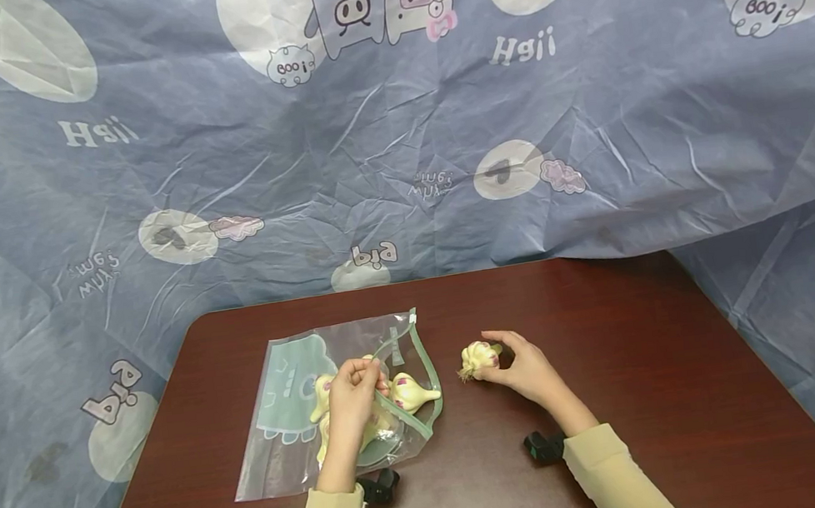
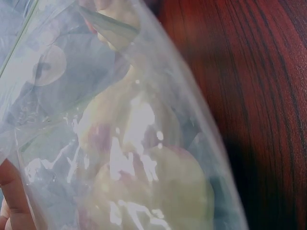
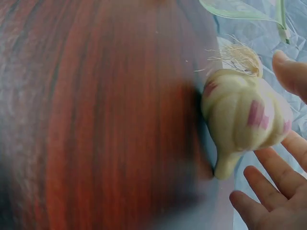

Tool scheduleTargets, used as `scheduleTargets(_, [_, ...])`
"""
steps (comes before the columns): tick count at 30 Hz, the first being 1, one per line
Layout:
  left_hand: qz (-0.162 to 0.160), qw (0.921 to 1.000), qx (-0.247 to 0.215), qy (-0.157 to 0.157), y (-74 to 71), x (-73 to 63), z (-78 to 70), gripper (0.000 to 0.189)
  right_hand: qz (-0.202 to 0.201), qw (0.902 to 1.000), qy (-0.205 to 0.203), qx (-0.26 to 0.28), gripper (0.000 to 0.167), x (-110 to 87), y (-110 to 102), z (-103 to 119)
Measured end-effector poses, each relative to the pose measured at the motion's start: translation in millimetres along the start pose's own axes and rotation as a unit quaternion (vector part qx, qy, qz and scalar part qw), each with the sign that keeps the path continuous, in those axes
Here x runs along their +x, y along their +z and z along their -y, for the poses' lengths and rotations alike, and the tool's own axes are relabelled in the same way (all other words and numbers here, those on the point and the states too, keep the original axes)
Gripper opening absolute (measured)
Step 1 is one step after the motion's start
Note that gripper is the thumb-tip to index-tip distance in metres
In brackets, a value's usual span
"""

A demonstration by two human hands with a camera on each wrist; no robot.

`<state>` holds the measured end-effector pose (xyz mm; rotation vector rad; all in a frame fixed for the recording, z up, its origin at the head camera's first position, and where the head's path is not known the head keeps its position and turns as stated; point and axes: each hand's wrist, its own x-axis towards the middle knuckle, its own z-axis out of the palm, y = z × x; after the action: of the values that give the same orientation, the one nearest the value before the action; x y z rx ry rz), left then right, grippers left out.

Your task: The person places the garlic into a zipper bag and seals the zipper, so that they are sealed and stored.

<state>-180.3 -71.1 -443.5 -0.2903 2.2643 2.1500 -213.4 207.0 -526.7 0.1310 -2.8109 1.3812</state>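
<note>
A clear zip bag (image 1: 258, 464) with a green zip strip and a green cartoon print lies on the table's left half, its mouth parted toward the right. Several garlic bulbs (image 1: 410, 393) are inside it; through glossy plastic, pale bulbs (image 2: 148, 182) also fill the left wrist view. My left hand (image 1: 355, 390) pinches the bag's near zip edge. Right of the bag mouth is a single garlic bulb (image 1: 478, 357) with pink patches and dry roots. Around this bulb (image 3: 244, 112) my right hand (image 3: 273, 201) spreads its fingers, the thumb apart from it in the right wrist view.
The dark red-brown wooden table (image 1: 654, 360) extends to the right and behind the bag. A blue printed cloth (image 1: 392, 121) hangs behind the table's far edge. Black wrist devices (image 1: 545, 446) are worn on both wrists.
</note>
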Motion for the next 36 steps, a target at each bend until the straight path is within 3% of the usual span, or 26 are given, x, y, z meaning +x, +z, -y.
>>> scheduleTargets(5, [0.002,1.0000,0.000,-0.002,0.2,0.3,0.8,0.014,0.015,0.9996,-0.015,-0.018,0.075,1.3,6,-1])
scheduleTargets(12, [-0.010,0.9999,-0.004,0.002,1.2,19.7,35.1,0.016,0.021,0.9978,-0.016,-0.061,0.074,2.2,14,-1])
scheduleTargets(25, [-0.002,0.9999,-0.006,-0.011,-0.1,22.2,33.4,0.013,-0.024,0.9967,-0.029,-0.072,0.070,-0.7,15,5])
scheduleTargets(36, [-0.009,0.9998,-0.006,0.014,0.5,19.2,34.3,0.017,-0.028,0.9979,-0.048,-0.034,0.070,0.2,9,30])
